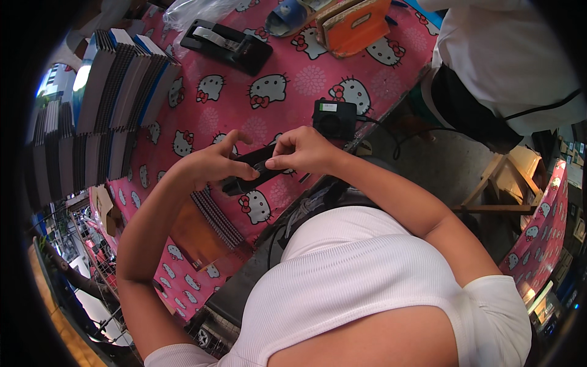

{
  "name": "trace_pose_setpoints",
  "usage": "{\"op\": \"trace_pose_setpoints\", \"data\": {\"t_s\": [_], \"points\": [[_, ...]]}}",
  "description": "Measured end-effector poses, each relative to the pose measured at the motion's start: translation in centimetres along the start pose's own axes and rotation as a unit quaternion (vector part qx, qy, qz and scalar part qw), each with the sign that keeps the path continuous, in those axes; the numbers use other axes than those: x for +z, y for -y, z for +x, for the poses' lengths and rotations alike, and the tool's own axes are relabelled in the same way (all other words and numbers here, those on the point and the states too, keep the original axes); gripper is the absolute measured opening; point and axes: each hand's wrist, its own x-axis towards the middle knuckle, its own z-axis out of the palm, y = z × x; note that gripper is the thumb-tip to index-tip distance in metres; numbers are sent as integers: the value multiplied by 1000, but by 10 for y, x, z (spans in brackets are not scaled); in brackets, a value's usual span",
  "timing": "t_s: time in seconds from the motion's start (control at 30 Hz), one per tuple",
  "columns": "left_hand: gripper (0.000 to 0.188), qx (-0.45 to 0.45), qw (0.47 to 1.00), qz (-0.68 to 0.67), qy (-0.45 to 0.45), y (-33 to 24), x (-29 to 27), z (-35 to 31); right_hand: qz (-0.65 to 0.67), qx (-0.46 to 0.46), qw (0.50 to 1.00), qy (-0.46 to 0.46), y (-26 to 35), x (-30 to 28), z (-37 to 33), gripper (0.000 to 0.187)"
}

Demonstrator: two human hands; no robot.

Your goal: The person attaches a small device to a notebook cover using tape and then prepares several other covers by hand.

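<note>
On the pink patterned tablecloth, a long black object [264, 174] lies between my hands; it resembles a tape dispenser, but my fingers cover much of it. My left hand [211, 164] reaches over its left end, with thumb and forefinger spread apart and the thumb tip close to its middle. From the other side, my right hand [304, 150] has thumb and fingertips pinched together over the object's middle. Whatever is in that pinch is too small to make out. Near my left wrist lie spiral-bound notebooks [199, 235] with an orange-brown cover.
Tall stacks of spiral notebooks [101, 92] stand at the left. A black tape dispenser [226, 46] sits at the far side, with an orange worn holder [351, 27] to its right. A black boxy device [335, 119] with a cable lies near the table edge. Another person [507, 61] stands at right.
</note>
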Motion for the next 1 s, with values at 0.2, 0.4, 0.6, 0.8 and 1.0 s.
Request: {"op": "trace_pose_setpoints", "data": {"t_s": [0.2,0.4,0.6,0.8,1.0], "points": [[80,23,1000,-15,14,5,5,7,-20,-9,1000,-23,0,1,1,28],[81,20,1000,-15,5,-1,7,3,-37,-15,995,-89,-5,9,-2,34],[81,8,1000,-26,-5,-2,8,3,-18,6,998,-65,-6,8,2,36],[79,3,998,-59,8,2,7,7,-44,-29,994,-100,4,12,0,37],[77,-6,995,-104,5,4,5,10,-23,-183,975,-121,-9,22,1,19]]}}
